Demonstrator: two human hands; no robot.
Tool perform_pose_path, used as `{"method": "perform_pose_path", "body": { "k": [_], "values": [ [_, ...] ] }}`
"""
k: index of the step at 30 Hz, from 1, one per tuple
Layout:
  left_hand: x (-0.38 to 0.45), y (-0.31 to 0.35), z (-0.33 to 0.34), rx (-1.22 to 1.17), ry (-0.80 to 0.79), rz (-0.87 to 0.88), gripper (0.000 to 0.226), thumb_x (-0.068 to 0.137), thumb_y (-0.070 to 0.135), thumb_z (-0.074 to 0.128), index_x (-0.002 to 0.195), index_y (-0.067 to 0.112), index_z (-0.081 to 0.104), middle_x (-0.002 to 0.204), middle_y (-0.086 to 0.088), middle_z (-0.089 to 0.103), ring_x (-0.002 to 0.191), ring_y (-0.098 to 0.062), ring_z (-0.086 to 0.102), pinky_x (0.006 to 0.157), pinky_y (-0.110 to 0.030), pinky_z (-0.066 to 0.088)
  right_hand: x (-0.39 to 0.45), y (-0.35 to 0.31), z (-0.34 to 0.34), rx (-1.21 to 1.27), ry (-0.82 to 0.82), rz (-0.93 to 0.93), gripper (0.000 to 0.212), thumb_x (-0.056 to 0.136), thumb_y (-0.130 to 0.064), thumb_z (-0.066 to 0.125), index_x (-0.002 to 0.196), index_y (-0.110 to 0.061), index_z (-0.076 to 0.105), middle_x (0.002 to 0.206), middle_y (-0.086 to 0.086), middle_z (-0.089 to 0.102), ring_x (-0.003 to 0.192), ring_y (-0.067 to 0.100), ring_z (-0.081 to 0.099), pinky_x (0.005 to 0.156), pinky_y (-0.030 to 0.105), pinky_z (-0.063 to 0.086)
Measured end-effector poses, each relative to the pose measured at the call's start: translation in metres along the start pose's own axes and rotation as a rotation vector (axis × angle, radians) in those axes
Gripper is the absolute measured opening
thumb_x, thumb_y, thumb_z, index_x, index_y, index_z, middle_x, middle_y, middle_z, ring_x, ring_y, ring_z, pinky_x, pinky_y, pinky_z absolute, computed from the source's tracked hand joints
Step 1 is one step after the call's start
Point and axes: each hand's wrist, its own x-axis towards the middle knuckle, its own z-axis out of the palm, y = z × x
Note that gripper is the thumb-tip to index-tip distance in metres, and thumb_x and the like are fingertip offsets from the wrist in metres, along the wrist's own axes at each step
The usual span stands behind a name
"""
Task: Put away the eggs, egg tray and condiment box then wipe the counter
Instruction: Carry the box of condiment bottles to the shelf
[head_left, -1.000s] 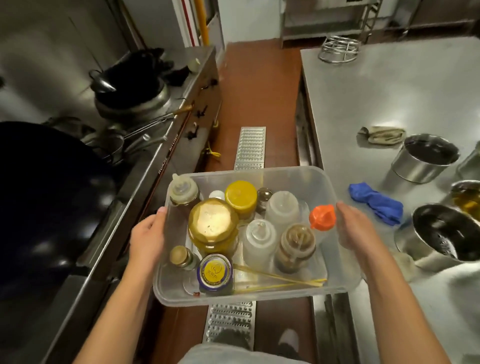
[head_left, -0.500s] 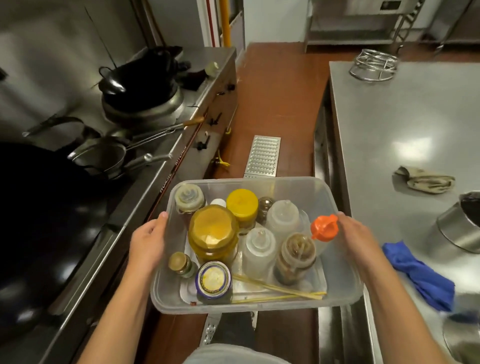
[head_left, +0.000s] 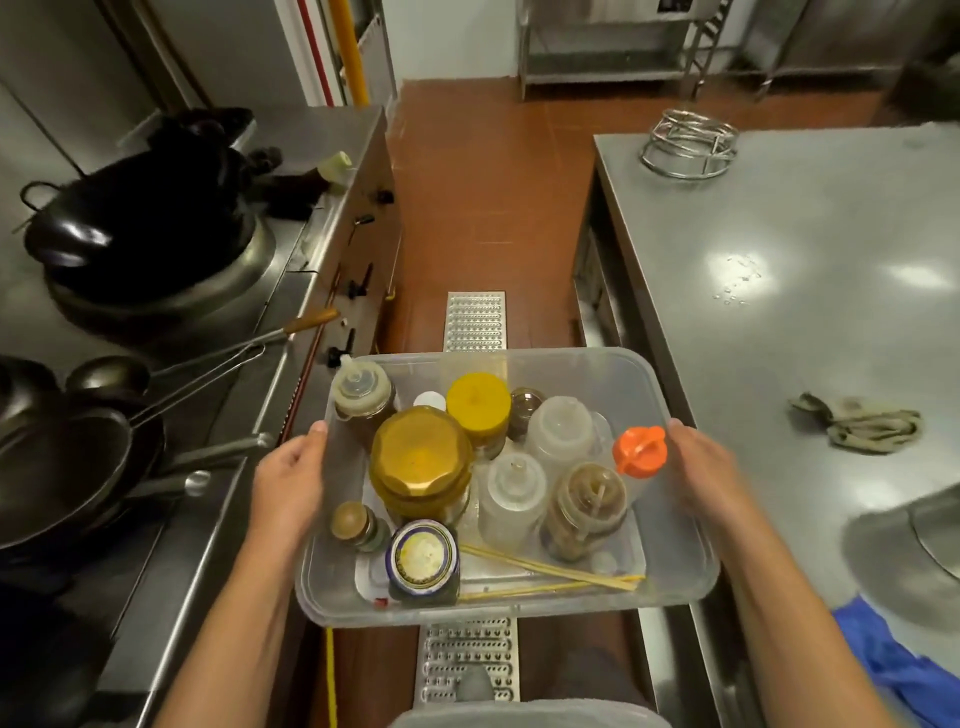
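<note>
Your left hand (head_left: 288, 480) and right hand (head_left: 709, 475) grip the condiment box (head_left: 670, 561) by its sides, above the floor.

Black woks (head_left: 140, 218) stacked on the stove at left, rag (head_left: 862, 423) and wire ring (head_left: 688, 145) laid on the steel table (head_left: 779, 260), floor drain grate (head_left: 475, 322) seen between.

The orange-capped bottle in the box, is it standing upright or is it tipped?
Tipped. The orange-capped bottle leans toward the condiment box's right wall, while the neighbouring jars stand straight.
</note>
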Motion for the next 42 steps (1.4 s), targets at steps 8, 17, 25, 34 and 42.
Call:
{"method": "perform_pose_path", "body": {
  "k": [8, 17, 25, 34, 42],
  "values": [
    [0.087, 0.046, 0.063, 0.001, 0.006, -0.009, 0.034, 0.099, 0.048, 0.052, 0.07, 0.029, 0.057, 0.07, 0.011, 0.053, 0.064, -0.003, 0.047, 0.059, -0.024, 0.036, 0.125, -0.039, 0.024, 0.038, -0.024, -0.024, 0.044, 0.1, -0.039, 0.05, 0.082, -0.003, 0.068, 0.079, 0.019, 0.064, 0.073, 0.027, 0.061, 0.064, 0.029, 0.04],
    [0.157, 0.115, 0.132, -0.066, 0.141, -0.046, 0.033, 0.1, 0.042, 0.053, 0.07, 0.033, 0.061, 0.07, 0.015, 0.057, 0.066, 0.003, 0.052, 0.059, -0.02, 0.038, 0.274, -0.127, 0.04, -0.026, -0.109, -0.096, 0.037, 0.099, -0.034, 0.053, 0.074, -0.011, 0.068, 0.069, -0.002, 0.062, 0.053, 0.0, 0.053, 0.048, 0.018, 0.044],
    [0.228, 0.148, 0.153, -0.067, 0.188, -0.065, 0.035, 0.1, 0.041, 0.054, 0.065, 0.032, 0.056, 0.065, 0.013, 0.052, 0.061, 0.001, 0.046, 0.058, -0.019, 0.035, 0.334, -0.171, 0.064, -0.024, -0.179, -0.107, 0.036, 0.099, -0.041, 0.052, 0.078, -0.02, 0.072, 0.065, -0.012, 0.071, 0.056, -0.003, 0.064, 0.056, 0.025, 0.042],
    [0.366, 0.166, 0.181, -0.069, 0.123, -0.072, 0.033, 0.099, 0.046, 0.054, 0.069, 0.032, 0.056, 0.067, 0.013, 0.051, 0.063, -0.003, 0.046, 0.059, -0.024, 0.036, 0.426, -0.225, 0.132, -0.051, -0.165, -0.082, 0.04, 0.098, -0.046, 0.051, 0.082, -0.018, 0.074, 0.07, -0.007, 0.072, 0.058, 0.002, 0.066, 0.058, 0.027, 0.044],
    [0.531, 0.205, 0.203, -0.05, -0.002, -0.059, 0.02, 0.098, 0.049, 0.051, 0.088, 0.037, 0.062, 0.08, 0.006, 0.06, 0.073, -0.011, 0.055, 0.063, -0.029, 0.041, 0.504, -0.281, 0.203, -0.008, -0.059, -0.109, 0.046, 0.099, -0.043, 0.049, 0.074, -0.009, 0.066, 0.071, 0.009, 0.064, 0.062, 0.015, 0.06, 0.06, 0.028, 0.045]
  ]
}}
